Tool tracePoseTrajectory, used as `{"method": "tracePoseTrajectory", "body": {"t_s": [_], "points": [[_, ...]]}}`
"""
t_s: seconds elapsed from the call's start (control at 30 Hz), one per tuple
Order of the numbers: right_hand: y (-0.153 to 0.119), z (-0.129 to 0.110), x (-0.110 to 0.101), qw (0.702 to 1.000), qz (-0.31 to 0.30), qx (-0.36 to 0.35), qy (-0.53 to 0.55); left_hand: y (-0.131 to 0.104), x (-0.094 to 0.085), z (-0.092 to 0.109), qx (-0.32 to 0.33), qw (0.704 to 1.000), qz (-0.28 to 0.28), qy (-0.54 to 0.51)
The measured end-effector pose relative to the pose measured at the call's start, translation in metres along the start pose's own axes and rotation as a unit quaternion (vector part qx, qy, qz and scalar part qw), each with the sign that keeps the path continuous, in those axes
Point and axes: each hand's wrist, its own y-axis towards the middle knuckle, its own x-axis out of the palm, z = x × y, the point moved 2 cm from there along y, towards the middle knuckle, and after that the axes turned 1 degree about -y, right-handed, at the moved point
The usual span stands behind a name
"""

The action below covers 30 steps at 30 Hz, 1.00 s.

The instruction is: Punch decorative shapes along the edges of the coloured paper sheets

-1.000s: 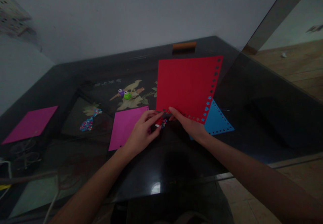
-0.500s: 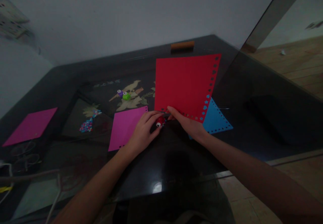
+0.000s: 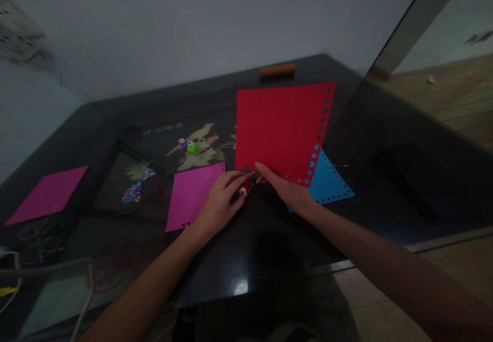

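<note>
My left hand [image 3: 222, 198] is closed around a small red hole punch [image 3: 244, 188] with a bulging white eye, largely covered by my fingers. My right hand [image 3: 280, 184] pinches the lower edge of a red paper sheet [image 3: 283, 129], which tilts up from the table. Shaped holes run down the sheet's right side and along its bottom edge, where the punch meets it near my right fingertips. Behind its lower right corner lies a blue sheet [image 3: 329, 183] with holes along its edges. Beside my left hand lies a pink sheet [image 3: 190, 193] with a few holes.
A purple punch [image 3: 183, 143] and a green punch [image 3: 193, 148] stand further back. Small coloured bits [image 3: 133, 193] are heaped at left, near another pink sheet [image 3: 48, 193]. Glasses [image 3: 40, 242] lie at the left edge. A brown roll [image 3: 278, 70] rests near the wall.
Both hands keep nearly the same place. My left fingers have come down a little over the red punch, so less of it shows. The view has shifted very slightly.
</note>
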Motion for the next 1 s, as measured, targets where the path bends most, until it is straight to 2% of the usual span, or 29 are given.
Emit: {"method": "tracePoseTrajectory", "body": {"t_s": [0.17, 0.3, 0.4, 0.5, 0.6, 0.7, 0.8, 1.0], "points": [[0.001, 0.000, 0.000, 0.998, -0.013, 0.048, 0.031, 0.000, -0.002, 0.000, -0.022, 1.000, -0.009, -0.016], [0.001, -0.003, -0.002, 0.998, -0.001, 0.038, 0.055, 0.000, -0.011, -0.002, -0.107, 0.988, 0.066, -0.094], [0.000, -0.008, -0.004, 0.997, 0.010, 0.032, 0.065, 0.001, -0.015, -0.007, -0.200, 0.940, 0.105, -0.257], [0.000, -0.011, -0.004, 0.996, 0.008, 0.046, 0.079, 0.002, -0.014, -0.009, -0.271, 0.856, 0.123, -0.424], [-0.001, -0.010, -0.003, 0.992, -0.016, 0.066, 0.107, 0.003, -0.011, -0.007, -0.318, 0.774, 0.136, -0.530], [-0.001, -0.010, -0.002, 0.989, -0.035, 0.077, 0.123, 0.004, -0.010, -0.003, -0.347, 0.717, 0.134, -0.590], [-0.002, -0.010, -0.001, 0.987, -0.040, 0.078, 0.137, 0.005, -0.010, 0.001, -0.362, 0.690, 0.128, -0.614], [-0.003, -0.012, -0.002, 0.986, -0.034, 0.070, 0.145, 0.005, -0.010, 0.005, -0.366, 0.695, 0.115, -0.608]]}}
